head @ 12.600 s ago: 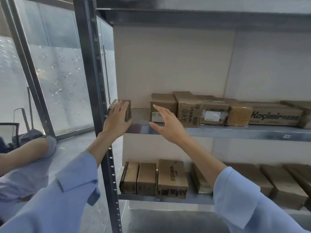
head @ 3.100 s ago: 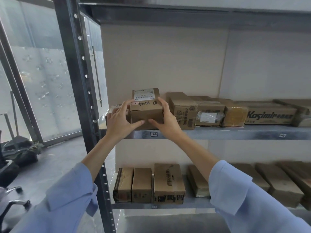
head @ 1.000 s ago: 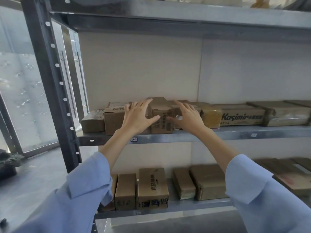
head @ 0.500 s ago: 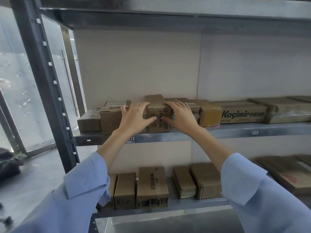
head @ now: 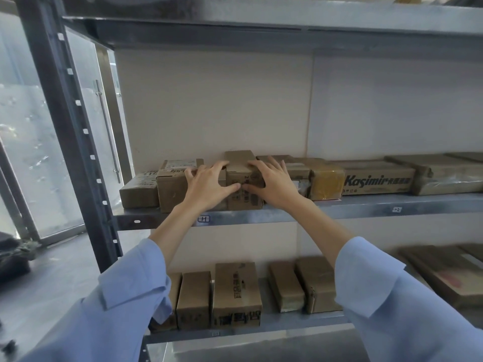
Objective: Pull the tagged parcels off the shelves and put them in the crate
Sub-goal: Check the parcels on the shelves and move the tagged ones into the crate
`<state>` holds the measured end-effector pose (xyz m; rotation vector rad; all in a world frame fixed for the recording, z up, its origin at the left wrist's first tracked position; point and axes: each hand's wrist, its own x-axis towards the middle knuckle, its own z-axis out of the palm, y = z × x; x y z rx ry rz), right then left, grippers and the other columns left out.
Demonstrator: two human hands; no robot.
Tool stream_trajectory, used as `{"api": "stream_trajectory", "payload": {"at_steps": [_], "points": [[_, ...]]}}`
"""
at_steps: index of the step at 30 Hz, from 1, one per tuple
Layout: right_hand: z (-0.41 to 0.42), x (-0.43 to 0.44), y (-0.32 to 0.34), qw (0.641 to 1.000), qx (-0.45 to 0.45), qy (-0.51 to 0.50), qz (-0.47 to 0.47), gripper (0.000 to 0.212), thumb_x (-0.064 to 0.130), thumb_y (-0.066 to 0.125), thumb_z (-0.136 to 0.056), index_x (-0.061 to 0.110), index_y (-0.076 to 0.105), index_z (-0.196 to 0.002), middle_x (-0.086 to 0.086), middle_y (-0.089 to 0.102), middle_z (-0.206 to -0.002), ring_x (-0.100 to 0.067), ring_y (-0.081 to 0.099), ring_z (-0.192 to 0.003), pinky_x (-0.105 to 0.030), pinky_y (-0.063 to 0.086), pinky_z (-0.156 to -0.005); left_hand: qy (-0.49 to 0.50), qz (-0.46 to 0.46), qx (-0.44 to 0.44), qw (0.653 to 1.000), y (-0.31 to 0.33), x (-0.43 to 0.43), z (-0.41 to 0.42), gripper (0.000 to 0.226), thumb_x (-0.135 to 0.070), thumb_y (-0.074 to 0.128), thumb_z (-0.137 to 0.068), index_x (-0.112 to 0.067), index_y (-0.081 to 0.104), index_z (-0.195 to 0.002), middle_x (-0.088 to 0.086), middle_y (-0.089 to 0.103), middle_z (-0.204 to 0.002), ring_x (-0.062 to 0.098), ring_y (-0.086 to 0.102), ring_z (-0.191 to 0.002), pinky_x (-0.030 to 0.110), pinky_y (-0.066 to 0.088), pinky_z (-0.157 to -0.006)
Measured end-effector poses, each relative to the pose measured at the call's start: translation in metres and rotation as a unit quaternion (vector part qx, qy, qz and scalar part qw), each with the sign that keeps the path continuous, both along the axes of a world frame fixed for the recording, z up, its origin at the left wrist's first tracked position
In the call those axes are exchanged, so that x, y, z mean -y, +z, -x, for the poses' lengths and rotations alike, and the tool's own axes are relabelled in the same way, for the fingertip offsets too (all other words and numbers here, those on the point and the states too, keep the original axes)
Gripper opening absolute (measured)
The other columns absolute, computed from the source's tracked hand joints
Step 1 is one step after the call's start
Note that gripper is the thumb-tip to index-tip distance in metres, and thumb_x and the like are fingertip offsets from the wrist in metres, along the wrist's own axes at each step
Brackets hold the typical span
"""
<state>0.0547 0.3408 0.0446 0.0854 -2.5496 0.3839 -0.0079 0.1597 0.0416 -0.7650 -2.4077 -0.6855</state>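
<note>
The lower shelf [head: 274,331] carries 5 brown cartons [head: 236,293] standing side by side, with flatter cartons lying further right. Above it, the middle shelf [head: 366,209] holds 1 row of cartons along its front edge. The parcel [head: 244,198] stands upright in this row on the middle shelf, between a labelled carton [head: 173,186] on its left and lower cartons on its right. The left hand [head: 209,188] grasps the parcel's left side. The right hand [head: 274,184] grasps its right side. Both thumbs press its front face. Further right sit a yellow-taped carton [head: 326,182] and a carton printed "Kasimir" [head: 379,181].
</note>
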Motion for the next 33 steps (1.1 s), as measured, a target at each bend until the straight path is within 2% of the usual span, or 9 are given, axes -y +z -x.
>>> {"api": "stream_trajectory", "payload": {"at_steps": [6, 9, 11, 16, 18, 20, 23, 28, 33], "points": [[-0.004, 0.002, -0.006, 0.991, -0.098, 0.054, 0.072, 0.059, 0.042, 0.074, -0.082, 0.018, 0.054, -0.132, -0.002, 0.059, -0.130, -0.026, 0.040, -0.133, -0.054, 0.014, -0.118, -0.048, -0.098, 0.006, 0.994, -0.001, 0.005, -0.007, 0.061, -0.054, 0.072, -0.078, -0.032, 0.051, -0.132, -0.006, 0.061, -0.129, 0.016, 0.049, -0.123, 0.038, 0.016, -0.103], [-0.008, 0.007, -0.004, 0.981, -0.115, 0.084, 0.133, 0.057, 0.033, 0.078, -0.080, 0.020, 0.055, -0.130, 0.002, 0.059, -0.128, -0.020, 0.048, -0.123, -0.036, 0.034, -0.108, -0.086, -0.151, 0.005, 0.985, 0.001, 0.008, -0.013, 0.063, -0.046, 0.077, -0.077, -0.030, 0.051, -0.132, -0.007, 0.059, -0.130, 0.015, 0.050, -0.123, 0.034, 0.023, -0.106], [-0.014, 0.013, -0.001, 0.970, -0.116, 0.106, 0.187, 0.057, 0.025, 0.080, -0.079, 0.021, 0.054, -0.129, 0.003, 0.058, -0.128, -0.013, 0.052, -0.119, -0.026, 0.041, -0.099, -0.128, -0.188, 0.024, 0.973, 0.002, 0.010, -0.016, 0.068, -0.045, 0.078, -0.074, -0.028, 0.049, -0.134, -0.009, 0.055, -0.135, 0.014, 0.049, -0.125, 0.043, 0.032, -0.110], [-0.028, 0.024, 0.007, 0.938, -0.125, 0.126, 0.298, 0.060, 0.011, 0.082, -0.075, 0.018, 0.048, -0.124, 0.007, 0.056, -0.121, -0.007, 0.053, -0.109, -0.002, 0.041, -0.080, -0.176, -0.243, 0.055, 0.952, 0.009, 0.010, -0.029, 0.080, -0.044, 0.076, -0.067, -0.030, 0.043, -0.139, -0.014, 0.048, -0.139, 0.009, 0.049, -0.126, 0.047, 0.043, -0.106], [-0.033, 0.027, 0.009, 0.934, -0.129, 0.126, 0.308, 0.068, 0.007, 0.083, -0.073, 0.017, 0.044, -0.128, 0.008, 0.049, -0.125, -0.004, 0.048, -0.110, 0.001, 0.038, -0.082, -0.196, -0.258, 0.070, 0.943, 0.010, 0.010, -0.030, 0.084, -0.038, 0.080, -0.068, -0.027, 0.041, -0.142, -0.011, 0.047, -0.141, 0.010, 0.047, -0.129, 0.047, 0.042, -0.107], [-0.039, 0.029, 0.012, 0.922, -0.113, 0.148, 0.340, 0.076, 0.002, 0.081, -0.074, 0.018, 0.038, -0.134, 0.008, 0.046, -0.130, 0.001, 0.047, -0.112, -0.006, 0.043, -0.092, -0.212, -0.273, 0.089, 0.934, 0.011, 0.010, -0.033, 0.086, -0.030, 0.083, -0.073, -0.025, 0.037, -0.146, -0.007, 0.045, -0.143, 0.010, 0.045, -0.130, 0.045, 0.040, -0.110], [-0.044, 0.031, 0.010, 0.891, -0.082, 0.189, 0.404, 0.088, 0.006, 0.083, -0.074, 0.030, 0.028, -0.138, 0.009, 0.046, -0.130, -0.013, 0.053, -0.120, -0.039, 0.055, -0.093, -0.234, -0.290, 0.123, 0.920, 0.011, 0.010, -0.041, 0.084, -0.028, 0.079, -0.078, -0.028, 0.034, -0.149, -0.005, 0.041, -0.143, 0.009, 0.046, -0.129, 0.042, 0.039, -0.111], [-0.049, 0.035, 0.006, 0.887, -0.058, 0.160, 0.430, 0.105, 0.017, 0.081, -0.078, 0.025, 0.010, -0.155, -0.001, 0.038, -0.143, -0.013, 0.044, -0.126, -0.019, 0.045, -0.095, -0.216, -0.320, 0.176, 0.906, 0.009, 0.014, -0.045, 0.097, -0.050, 0.075, -0.068, -0.027, 0.031, -0.151, -0.002, 0.039, -0.142, 0.008, 0.045, -0.129, 0.039, 0.038, -0.112], [-0.051, 0.036, 0.007, 0.907, -0.046, 0.124, 0.400, 0.096, 0.021, 0.076, -0.084, 0.022, 0.013, -0.156, 0.006, 0.030, -0.130, -0.005, 0.038, -0.119, -0.022, 0.036, -0.096, -0.204, -0.319, 0.174, 0.909, 0.013, 0.018, -0.050, 0.078, -0.029, 0.073, -0.085, -0.019, 0.033, -0.151, 0.000, 0.043, -0.122, -0.001, 0.046, -0.108, 0.023, 0.033, -0.106]]}}
